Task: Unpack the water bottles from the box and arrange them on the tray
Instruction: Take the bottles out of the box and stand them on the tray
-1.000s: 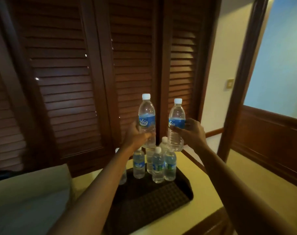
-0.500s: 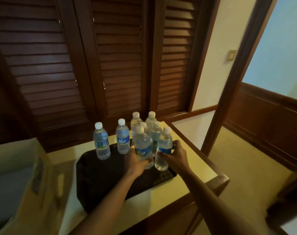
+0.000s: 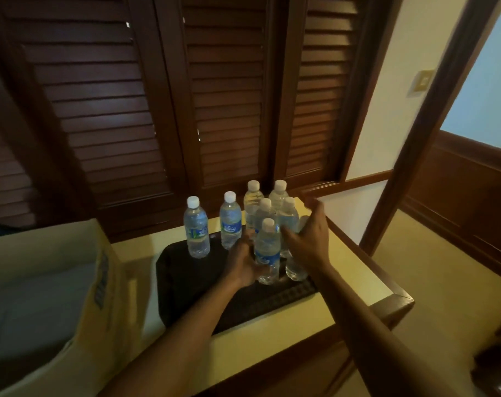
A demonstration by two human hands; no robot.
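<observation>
A black tray (image 3: 186,285) lies on the cream tabletop and carries several clear water bottles with white caps and blue labels. Two bottles (image 3: 198,232) (image 3: 231,223) stand apart at its back left, and a tight cluster (image 3: 278,197) stands at the back right. My left hand (image 3: 241,263) grips the front bottle (image 3: 268,249), which stands on the tray. Just to the right, my right hand (image 3: 308,234) hovers with its fingers spread and holds nothing. Another bottle (image 3: 296,271) stands on the tray below it, partly hidden by that hand.
An opened cardboard box (image 3: 100,270) stands at the left, close to the tray. Dark louvred shutters (image 3: 226,96) rise directly behind the table. The table's wooden edge and corner (image 3: 398,299) are at the right, with a doorway beyond them.
Both bottles came down from the air onto the tray's front right. My right hand has since let go of its bottle and lifted off it; my left hand still grips its bottle.
</observation>
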